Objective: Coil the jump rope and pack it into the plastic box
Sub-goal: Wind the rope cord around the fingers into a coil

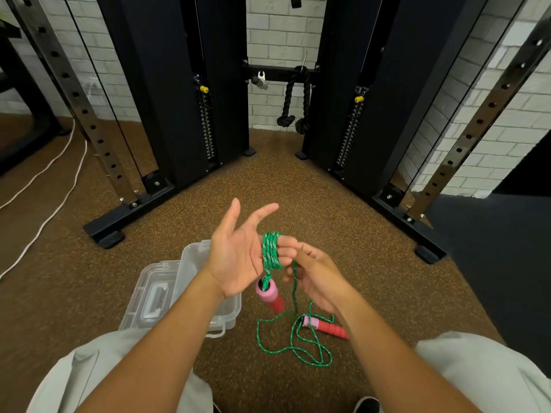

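My left hand (235, 254) is held palm up with thumb and forefinger spread, and several turns of the green jump rope (270, 252) are wound around its other fingers. One red and pink handle (269, 295) hangs from that coil just under the palm. My right hand (316, 274) pinches the free strand of rope right beside the coil. The loose rest of the rope (298, 348) lies in loops on the floor, ending at the second red handle (325, 326). The clear plastic box (190, 263) stands open on the floor, under my left forearm.
The box's clear lid (149, 296) lies flipped open to the left. A black cable machine (167, 93) with steel uprights stands ahead on the brown speckled floor. A white cord (44, 210) runs along the floor at left. My knees (89, 371) frame the bottom.
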`<state>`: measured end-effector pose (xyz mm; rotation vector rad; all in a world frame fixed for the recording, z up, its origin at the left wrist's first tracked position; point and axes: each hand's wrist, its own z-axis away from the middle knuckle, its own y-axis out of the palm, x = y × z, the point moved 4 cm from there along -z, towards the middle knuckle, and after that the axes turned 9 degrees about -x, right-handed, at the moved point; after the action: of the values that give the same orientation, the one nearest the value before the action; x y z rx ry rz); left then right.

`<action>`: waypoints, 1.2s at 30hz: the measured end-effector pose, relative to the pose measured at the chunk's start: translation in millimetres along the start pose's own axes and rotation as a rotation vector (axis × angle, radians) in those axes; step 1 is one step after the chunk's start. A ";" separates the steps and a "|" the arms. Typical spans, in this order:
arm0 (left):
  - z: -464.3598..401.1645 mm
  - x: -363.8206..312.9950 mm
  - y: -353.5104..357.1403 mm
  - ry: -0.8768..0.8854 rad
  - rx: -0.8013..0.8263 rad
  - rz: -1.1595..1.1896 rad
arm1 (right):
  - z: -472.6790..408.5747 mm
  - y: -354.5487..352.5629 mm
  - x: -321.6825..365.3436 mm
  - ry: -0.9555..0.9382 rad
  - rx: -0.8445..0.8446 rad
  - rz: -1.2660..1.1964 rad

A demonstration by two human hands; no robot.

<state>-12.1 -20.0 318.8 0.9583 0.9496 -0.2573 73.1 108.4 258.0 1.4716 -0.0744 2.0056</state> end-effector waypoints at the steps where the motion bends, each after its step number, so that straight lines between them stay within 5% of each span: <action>1: 0.4 -2.4 -0.6 0.016 -0.013 0.033 | -0.9 2.8 -8.2 0.014 -0.015 -0.011; 8: 0.7 -6.0 -6.5 0.073 -0.095 0.088 | 4.0 26.6 -26.0 -0.170 -0.154 0.378; 21: -5.8 -10.3 -19.8 0.270 -0.184 -0.257 | 35.6 54.6 11.3 -0.558 -0.004 1.161; 27: -9.1 -5.2 -17.5 0.240 -0.199 -0.334 | 54.7 61.5 43.9 -0.607 0.099 1.112; 36: -1.4 15.9 4.4 0.098 0.020 -0.456 | 53.9 38.5 78.2 -0.645 -0.029 1.022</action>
<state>-1.0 -13.1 308.6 0.7675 1.2537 -0.6086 85.1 91.9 358.4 2.2716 -1.3472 2.0609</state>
